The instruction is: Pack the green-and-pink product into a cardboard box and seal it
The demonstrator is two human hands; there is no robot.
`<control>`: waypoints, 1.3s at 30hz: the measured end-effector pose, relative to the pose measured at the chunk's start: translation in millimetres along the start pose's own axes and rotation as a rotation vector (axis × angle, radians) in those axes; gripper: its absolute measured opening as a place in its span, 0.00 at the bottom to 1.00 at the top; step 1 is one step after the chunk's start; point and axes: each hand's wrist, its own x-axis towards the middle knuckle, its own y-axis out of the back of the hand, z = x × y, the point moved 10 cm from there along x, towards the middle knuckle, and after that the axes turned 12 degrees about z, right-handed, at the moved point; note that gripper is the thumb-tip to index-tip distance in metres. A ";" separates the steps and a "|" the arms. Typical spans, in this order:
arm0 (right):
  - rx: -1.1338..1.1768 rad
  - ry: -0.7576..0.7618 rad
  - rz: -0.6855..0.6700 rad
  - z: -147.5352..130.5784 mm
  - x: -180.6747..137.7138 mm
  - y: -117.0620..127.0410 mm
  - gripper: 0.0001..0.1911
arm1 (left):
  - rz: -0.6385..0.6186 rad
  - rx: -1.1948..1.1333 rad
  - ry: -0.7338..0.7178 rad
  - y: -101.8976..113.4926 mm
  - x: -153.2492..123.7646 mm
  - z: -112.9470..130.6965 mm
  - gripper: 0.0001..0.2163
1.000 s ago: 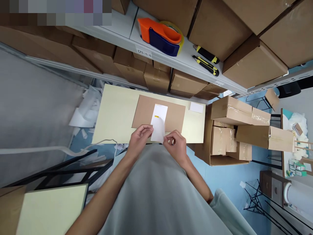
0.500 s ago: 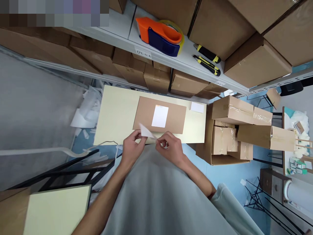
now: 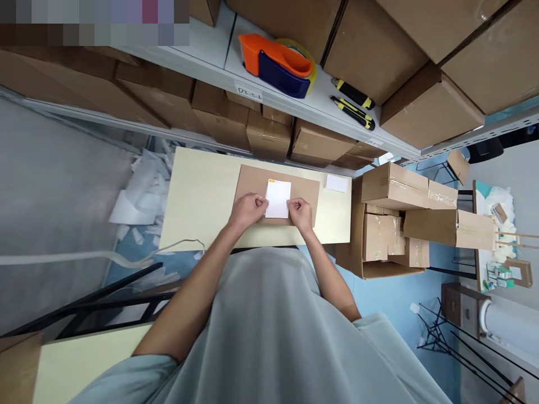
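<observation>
The table (image 3: 202, 196) is a long, pale yellow rectangle. Brown cardboard (image 3: 248, 182) lies flat on it, right of the middle. A small white oblong (image 3: 336, 183) lies near the far right corner, just beside the cardboard. Above the far edge, a grey shelf (image 3: 322, 98) bears a tape dispenser (image 3: 283, 79), two cutters (image 3: 356, 94) side by side, and brown boxes (image 3: 373, 50).

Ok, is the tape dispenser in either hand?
No, the tape dispenser lies on the shelf; the left hand and right hand touch the white paper.
</observation>
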 end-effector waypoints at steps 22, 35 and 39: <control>-0.318 0.007 0.027 -3.8 5.6 -6.0 0.07 | -0.060 0.198 0.040 -13.9 12.4 1.5 0.19; -0.366 0.007 0.003 -4.7 8.8 -8.8 0.07 | -0.069 0.241 0.051 -15.1 16.2 4.4 0.19; -0.386 0.001 -0.002 -4.5 8.9 -9.8 0.07 | -0.072 0.260 0.050 -14.7 16.2 5.3 0.20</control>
